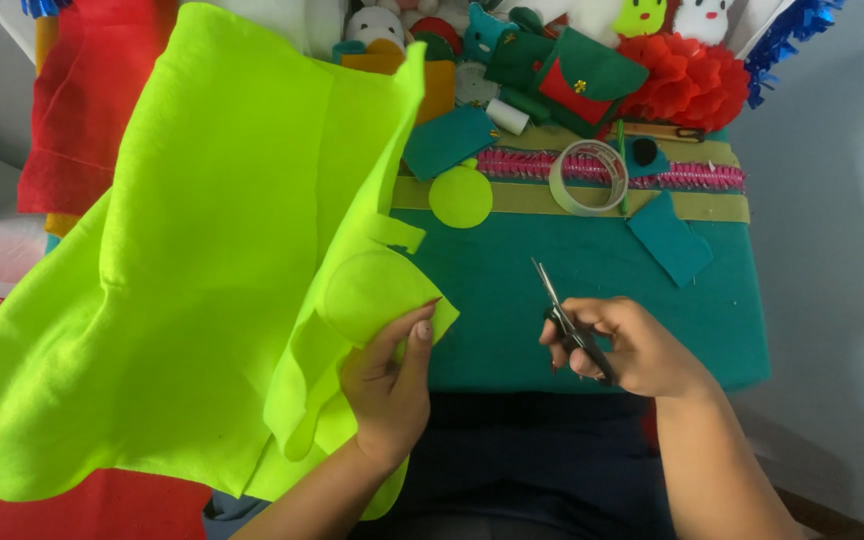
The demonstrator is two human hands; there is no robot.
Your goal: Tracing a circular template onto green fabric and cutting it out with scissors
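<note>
A large neon-green felt sheet (182,260) is pinched by the left hand (389,385) above the teal tabletop (552,290); small black-handled scissors (567,320), blades shut, are gripped by the right hand (632,345). The loose felt could sag and be cut crookedly.

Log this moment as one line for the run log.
left hand: pinches lime felt sheet by circle outline | right hand: holds scissors, blades closed, clear of felt | table: tape roll, cut circle

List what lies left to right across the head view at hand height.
Lime-green felt sheet → left hand pinching its cut edge → teal table cover → scissors → right hand holding them.
</note>
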